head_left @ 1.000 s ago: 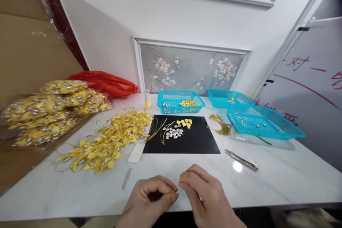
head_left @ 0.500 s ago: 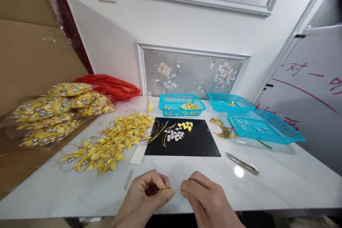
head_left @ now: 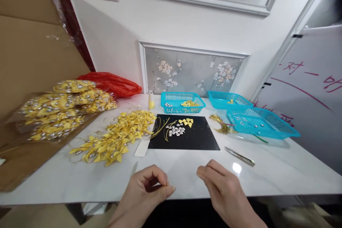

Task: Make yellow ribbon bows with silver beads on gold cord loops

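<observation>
My left hand [head_left: 149, 188] is pinched at thumb and forefinger above the table's front edge; whatever may be between the fingertips is too small to make out. To its right, my right hand [head_left: 226, 185] is also closed in a pinch, its fingertips turned left and their contents hidden. A gap separates the two hands. Beyond them lies a black mat [head_left: 192, 143] bearing silver heart-like beads [head_left: 176, 131], yellow petal-shaped pieces [head_left: 187, 122] and thin golden cords [head_left: 159, 129]. Metal tweezers [head_left: 239, 156] rest on the table beyond my right hand.
Left of the mat spreads a pile of yellow petal strands [head_left: 120, 135], with bagged strands [head_left: 56, 110] behind. Blue baskets [head_left: 183, 94] [head_left: 264, 124] stand along the back. A golden cord bundle [head_left: 221, 124], white card [head_left: 141, 148] and glue-like bottle [head_left: 151, 100] are also on the table.
My right hand has moved right and slightly up, widening the gap between the hands. My left hand stays pinched in nearly the same place. The camera view has shifted slightly.
</observation>
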The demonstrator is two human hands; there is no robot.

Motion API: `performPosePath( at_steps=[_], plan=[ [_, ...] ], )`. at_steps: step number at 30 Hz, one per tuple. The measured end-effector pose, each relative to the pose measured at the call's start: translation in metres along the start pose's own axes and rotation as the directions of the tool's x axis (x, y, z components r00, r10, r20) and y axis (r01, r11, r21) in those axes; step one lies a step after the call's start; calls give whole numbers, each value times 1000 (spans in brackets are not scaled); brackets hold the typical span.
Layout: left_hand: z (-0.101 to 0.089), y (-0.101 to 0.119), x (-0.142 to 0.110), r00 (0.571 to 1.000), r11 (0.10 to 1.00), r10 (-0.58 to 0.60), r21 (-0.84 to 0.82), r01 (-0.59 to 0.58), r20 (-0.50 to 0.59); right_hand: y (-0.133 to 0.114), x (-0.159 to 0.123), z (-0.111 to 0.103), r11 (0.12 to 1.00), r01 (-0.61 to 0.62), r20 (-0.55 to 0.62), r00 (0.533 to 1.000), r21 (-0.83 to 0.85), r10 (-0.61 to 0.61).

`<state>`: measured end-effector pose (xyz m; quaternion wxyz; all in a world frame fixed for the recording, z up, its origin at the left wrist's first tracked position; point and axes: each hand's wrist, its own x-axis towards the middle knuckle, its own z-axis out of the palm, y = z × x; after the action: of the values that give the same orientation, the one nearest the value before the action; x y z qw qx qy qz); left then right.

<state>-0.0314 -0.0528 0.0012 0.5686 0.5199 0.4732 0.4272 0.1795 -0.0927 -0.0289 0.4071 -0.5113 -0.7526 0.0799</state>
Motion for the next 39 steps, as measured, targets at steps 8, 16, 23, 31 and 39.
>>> performPosePath(
  at_steps=[8,16,23,31,39],
  plan=[
    [-8,6,-7,995,996,45,67,-51,87,-4,-3,-19,999,-52,-80,996,-11,50],
    [-26,0,1,993,988,116,107,-115,-4,43,-22,-49,983,-161,-290,949,-92,128],
    [-6,-10,13,995,994,81,78,-75,-65,54,-23,-59,838,-462,-460,700,292,546],
    [15,-16,30,997,997,53,64,-49,-61,55,11,-55,28,-54,-3,409,998,912],
    [28,-22,45,997,981,76,179,-77,12,58,25,-51,-51,138,-32,543,989,839]
  ],
)
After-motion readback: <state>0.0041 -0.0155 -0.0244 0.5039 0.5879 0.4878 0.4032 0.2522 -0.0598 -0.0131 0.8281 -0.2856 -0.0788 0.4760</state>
